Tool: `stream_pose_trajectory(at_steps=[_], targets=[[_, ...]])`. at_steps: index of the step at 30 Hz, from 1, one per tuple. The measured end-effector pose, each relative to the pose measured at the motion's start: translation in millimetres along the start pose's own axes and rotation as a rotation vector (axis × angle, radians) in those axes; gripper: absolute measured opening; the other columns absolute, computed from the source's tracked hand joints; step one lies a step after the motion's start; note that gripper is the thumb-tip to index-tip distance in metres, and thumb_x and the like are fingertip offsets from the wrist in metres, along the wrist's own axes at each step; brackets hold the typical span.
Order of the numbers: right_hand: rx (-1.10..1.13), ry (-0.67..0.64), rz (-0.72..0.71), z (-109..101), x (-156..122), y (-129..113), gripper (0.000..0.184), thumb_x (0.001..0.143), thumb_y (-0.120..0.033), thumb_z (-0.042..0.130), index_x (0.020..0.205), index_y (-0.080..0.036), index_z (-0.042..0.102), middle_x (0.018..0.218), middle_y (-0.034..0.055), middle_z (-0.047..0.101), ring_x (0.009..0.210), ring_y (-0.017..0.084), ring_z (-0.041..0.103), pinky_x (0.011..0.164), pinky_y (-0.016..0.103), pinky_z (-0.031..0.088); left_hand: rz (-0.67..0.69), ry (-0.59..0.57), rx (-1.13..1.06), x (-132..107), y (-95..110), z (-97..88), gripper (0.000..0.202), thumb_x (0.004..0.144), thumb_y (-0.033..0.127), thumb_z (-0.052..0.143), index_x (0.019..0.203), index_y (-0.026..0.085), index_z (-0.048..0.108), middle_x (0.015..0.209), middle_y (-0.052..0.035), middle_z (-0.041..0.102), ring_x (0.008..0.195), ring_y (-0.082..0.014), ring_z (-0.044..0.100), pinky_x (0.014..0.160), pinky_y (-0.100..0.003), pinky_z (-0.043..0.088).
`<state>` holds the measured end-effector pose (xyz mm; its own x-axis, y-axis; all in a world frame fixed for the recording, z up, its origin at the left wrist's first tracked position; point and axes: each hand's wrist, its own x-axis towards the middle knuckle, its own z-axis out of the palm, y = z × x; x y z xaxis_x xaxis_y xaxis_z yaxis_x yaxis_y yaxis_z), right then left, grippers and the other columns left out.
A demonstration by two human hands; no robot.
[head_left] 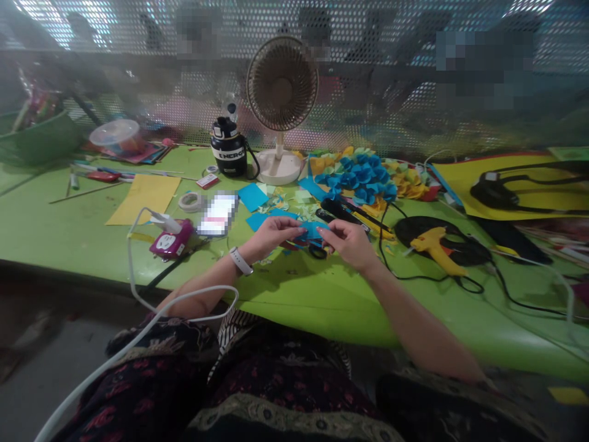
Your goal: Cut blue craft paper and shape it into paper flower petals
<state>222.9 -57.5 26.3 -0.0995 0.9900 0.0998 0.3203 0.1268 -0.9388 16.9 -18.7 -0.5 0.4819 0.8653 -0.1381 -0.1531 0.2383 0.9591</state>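
Between my hands is a small piece of blue paper (313,230), pinched at both sides above the green table. My left hand (278,233), with a white watch on the wrist, has thumb and fingers closed on its left edge. On the right edge, my right hand (348,242) grips it the same way. Scissors (317,250) lie partly hidden under the paper. Just beyond are blue paper sheets (254,196), pale green scraps (301,209) and black-handled cutters (340,212). A heap of blue and yellow paper petals (363,175) lies farther back.
A yellow glue gun (435,248) rests on a black disc at right, its cord looping over the table (294,291). A fan (283,86) and black bottle (227,150) stand behind. At left are a phone (218,213), tape roll (191,201) and purple power adapter (172,239) with a white cable.
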Motion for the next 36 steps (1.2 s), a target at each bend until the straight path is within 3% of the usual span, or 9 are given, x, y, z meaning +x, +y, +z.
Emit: stream_pose_trajectory(at_steps=[6, 18, 26, 29, 33, 36], targets=[[-0.011, 0.012, 0.017, 0.0, 0.1, 1.0, 0.045, 0.072, -0.061, 0.074, 0.062, -0.021, 0.056, 0.057, 0.0009, 0.062, 0.045, 0.012, 0.053, 0.045, 0.027, 0.043, -0.048, -0.023, 0.033, -1.2, 3.3, 1.1, 0.021, 0.076, 0.026, 0.082, 0.083, 0.012, 0.068, 0.083, -0.0095, 0.077, 0.068, -0.0155, 0.074, 0.058, -0.023, 0.056], [-0.051, -0.041, 0.027, -4.5, 3.4, 1.6, 0.045, 0.074, -0.063, 0.072, 0.064, -0.02, 0.059, 0.06, 0.0016, 0.065, 0.046, 0.012, 0.053, 0.045, 0.026, 0.046, -0.088, 0.012, -0.004, -3.1, 12.6, 5.1, 0.02, 0.078, 0.017, 0.081, 0.082, 0.011, 0.063, 0.071, -0.0041, 0.075, 0.061, -0.0114, 0.072, 0.058, -0.02, 0.057], [-0.094, -0.068, 0.022, -14.0, 15.2, 17.3, 0.042, 0.075, -0.061, 0.07, 0.07, -0.019, 0.063, 0.067, 0.0032, 0.069, 0.049, 0.012, 0.053, 0.05, 0.027, 0.046, -0.108, 0.099, -0.011, 1.5, 16.2, -0.5, 0.017, 0.08, 0.01, 0.078, 0.079, 0.011, 0.061, 0.069, -0.0057, 0.075, 0.06, -0.0135, 0.072, 0.066, -0.027, 0.06], [-0.28, -0.07, -0.025, -15.8, 17.9, 23.5, 0.035, 0.077, -0.055, 0.068, 0.078, -0.019, 0.065, 0.074, 0.0038, 0.07, 0.058, 0.015, 0.058, 0.057, 0.029, 0.047, -0.074, 0.119, 0.008, 4.3, 18.9, -9.1, 0.018, 0.077, 0.014, 0.081, 0.079, 0.009, 0.064, 0.069, -0.0062, 0.075, 0.062, -0.0138, 0.072, 0.072, -0.029, 0.061], [-0.763, -0.237, -0.11, -9.1, 15.7, 26.8, 0.023, 0.076, -0.04, 0.073, 0.089, -0.021, 0.068, 0.094, 0.0062, 0.072, 0.077, 0.02, 0.063, 0.065, 0.03, 0.044, -0.002, 0.175, -0.012, 9.0, 21.3, -19.7, 0.02, 0.076, 0.014, 0.083, 0.078, 0.01, 0.063, 0.07, -0.0054, 0.074, 0.062, -0.0136, 0.072, 0.077, -0.032, 0.061], [-0.923, -0.287, -0.148, -0.4, 15.5, 31.2, 0.016, 0.082, -0.034, 0.067, 0.091, -0.021, 0.067, 0.098, 0.0077, 0.07, 0.083, 0.022, 0.062, 0.065, 0.03, 0.041, 0.022, 0.209, -0.024, 11.6, 22.8, -23.4, 0.021, 0.076, 0.014, 0.083, 0.077, 0.01, 0.062, 0.068, -0.005, 0.073, 0.062, -0.0136, 0.072, 0.077, -0.032, 0.061]])
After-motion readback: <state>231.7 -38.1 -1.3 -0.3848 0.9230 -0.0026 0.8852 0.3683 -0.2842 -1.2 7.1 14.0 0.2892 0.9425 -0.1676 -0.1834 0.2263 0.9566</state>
